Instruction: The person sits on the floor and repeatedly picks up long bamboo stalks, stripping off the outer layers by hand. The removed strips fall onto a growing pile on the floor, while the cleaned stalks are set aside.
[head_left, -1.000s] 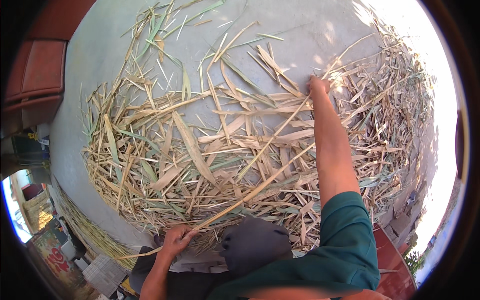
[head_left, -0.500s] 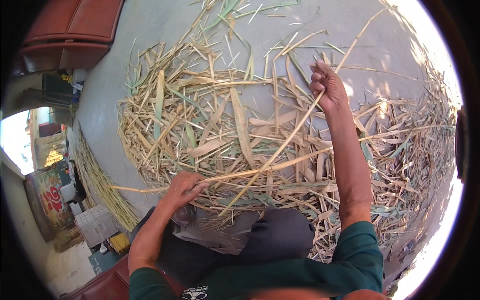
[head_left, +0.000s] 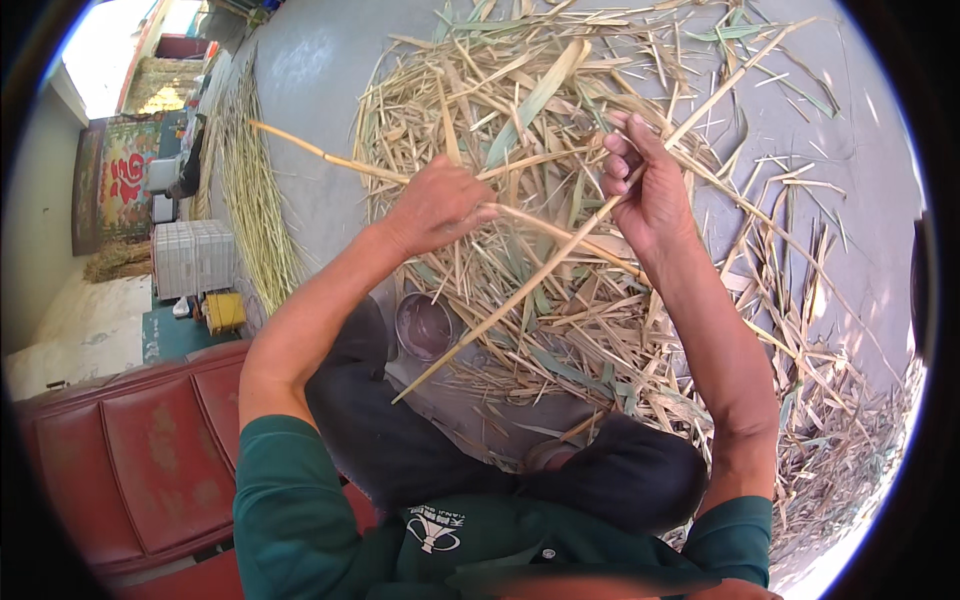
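My left hand (head_left: 440, 205) is closed around a yellow-tan reed stalk (head_left: 330, 157). One end sticks out to the upper left, and the rest slants down to the right beneath another stalk. That second, longer stalk (head_left: 500, 312) lies across my right hand (head_left: 645, 185), its fingers curled and closed on it. It runs from near my knee up to the far right. The two stalks cross between my hands. Below them spreads a wide heap of dry leaves and peeled husks (head_left: 590, 340), tan with some green.
At left lies a bundle of thin green-yellow stalks (head_left: 255, 190) on the grey floor. A red padded seat (head_left: 140, 450), a grey crate (head_left: 192, 258) and a yellow box (head_left: 224, 312) stand at lower left. By my knee is a round brownish thing (head_left: 425, 326) of unclear kind.
The view has turned, showing more of the red seat. My left hand has moved up and right, closer to my right hand. Both hands keep hold of their stalks.
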